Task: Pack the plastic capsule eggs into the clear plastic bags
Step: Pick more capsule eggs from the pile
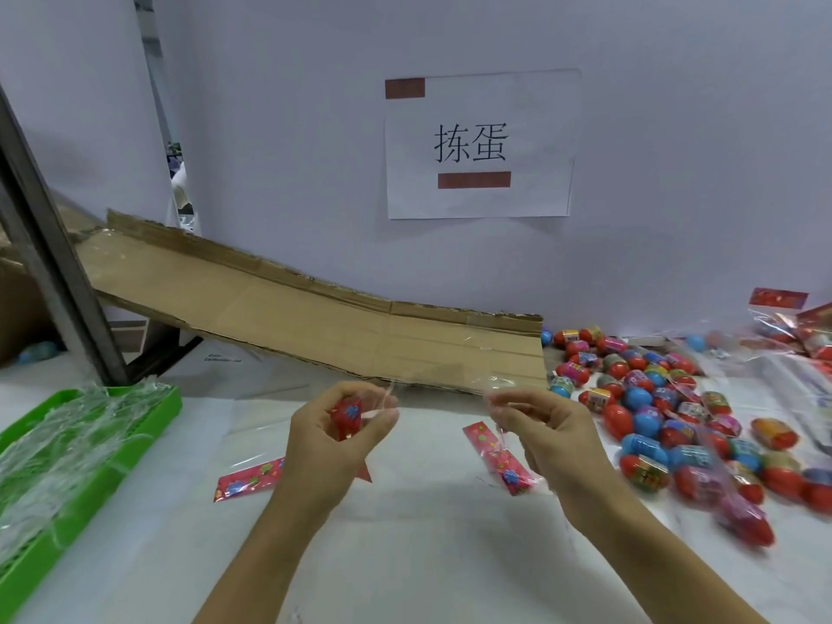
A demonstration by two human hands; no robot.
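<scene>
Left hand (pixel 335 425) was curled around the red printed header of a clear plastic bag (pixel 346 418), thumb and fingers pinching the film near its mouth, while the right hand (pixel 535 427) pinched the opposite edge of what looked like the same film; the plastic was so transparent that I cannot tell for certain whether both hands held one bag or two. Held apart and raised off the bench (pixel 405 556), the two grips seemed meant to spread the mouth open so an egg could drop in.

Just below the right hand, a second bag with a red header (pixel 497 459) lay flat on the bench, and another red-headed bag (pixel 250 479) lay below and to the outside of the left hand, both within easy reach as the next ones to fill. The pile of plastic capsule eggs (pixel 666 412), red and blue with printed bands, sat close to the outer side of the right hand, probably so that hand could pick from it without stretching. Farther out on the left hand's side, a green tray (pixel 148 425) held a heap of crumpled clear film. Beyond both hands a cardboard ramp (pixel 315 317) sloped down toward the eggs. No egg was visibly inside the held bag yet.
</scene>
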